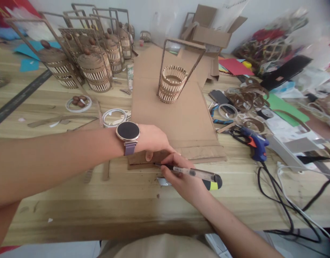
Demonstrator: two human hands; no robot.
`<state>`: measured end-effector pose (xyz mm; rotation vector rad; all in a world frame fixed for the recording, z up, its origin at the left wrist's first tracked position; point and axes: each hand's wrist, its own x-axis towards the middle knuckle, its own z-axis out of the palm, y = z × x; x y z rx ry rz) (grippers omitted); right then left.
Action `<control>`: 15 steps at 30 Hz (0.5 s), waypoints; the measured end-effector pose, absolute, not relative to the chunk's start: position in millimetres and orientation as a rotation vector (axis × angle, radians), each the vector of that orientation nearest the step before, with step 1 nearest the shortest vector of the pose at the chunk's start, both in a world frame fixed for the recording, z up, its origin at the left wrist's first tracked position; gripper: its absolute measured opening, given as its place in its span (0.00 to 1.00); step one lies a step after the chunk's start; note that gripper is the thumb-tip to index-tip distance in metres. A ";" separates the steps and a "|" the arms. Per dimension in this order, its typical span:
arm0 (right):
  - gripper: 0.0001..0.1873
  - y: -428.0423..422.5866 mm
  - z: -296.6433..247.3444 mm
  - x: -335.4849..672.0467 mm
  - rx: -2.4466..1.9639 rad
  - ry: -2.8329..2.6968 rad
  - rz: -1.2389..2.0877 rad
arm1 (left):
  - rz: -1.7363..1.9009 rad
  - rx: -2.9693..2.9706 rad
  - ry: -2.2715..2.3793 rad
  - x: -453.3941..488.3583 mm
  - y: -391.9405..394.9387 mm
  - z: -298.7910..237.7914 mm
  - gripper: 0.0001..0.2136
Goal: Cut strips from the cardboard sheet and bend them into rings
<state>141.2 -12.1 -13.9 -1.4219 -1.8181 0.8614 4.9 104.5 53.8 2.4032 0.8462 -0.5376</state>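
Note:
My left hand [151, 141], with a dark round watch [127, 131] on the wrist, presses down on a small brown cardboard piece [143, 157] at the near edge of a big cardboard sheet [178, 114]; its fingers curl over the piece. My right hand [181, 179] grips a clear pen [193, 172] with its tip on that small piece. Under the right hand lies a utility knife [214, 184] with a black and yellow end. An open stick basket [171, 83] with a cardboard handle stands on the sheet beyond.
Several finished stick lanterns [95, 71] stand at the back left. A blue glue gun [256, 145] with black cables [277, 200] lies to the right, beside scissors, tape rolls [114, 117], cardboard rings and coloured paper. An open carton [210, 34] sits at the back.

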 end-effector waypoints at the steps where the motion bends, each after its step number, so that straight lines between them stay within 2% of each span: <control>1: 0.04 -11.7 -14.2 140.5 -1.414 -1.827 0.846 | -0.597 2.395 0.810 5.2 104.3 55.2 0.11; 6: 0.05 -10.5 -13.5 147.3 -1.468 -1.821 0.824 | -0.613 2.422 0.705 4.1 106.0 56.8 0.18; 10: 0.07 -10.3 -6.7 179.0 -1.594 -1.780 0.770 | -0.761 2.545 0.634 5.6 109.4 55.5 0.42; 11: 0.08 -10.5 -4.6 190.4 -1.641 -1.770 0.740 | -0.798 2.567 0.629 6.5 110.2 55.0 0.46; 15: 0.10 -14.1 2.2 229.6 -1.816 -1.720 0.484 | -0.822 2.579 0.628 9.6 112.7 53.6 0.47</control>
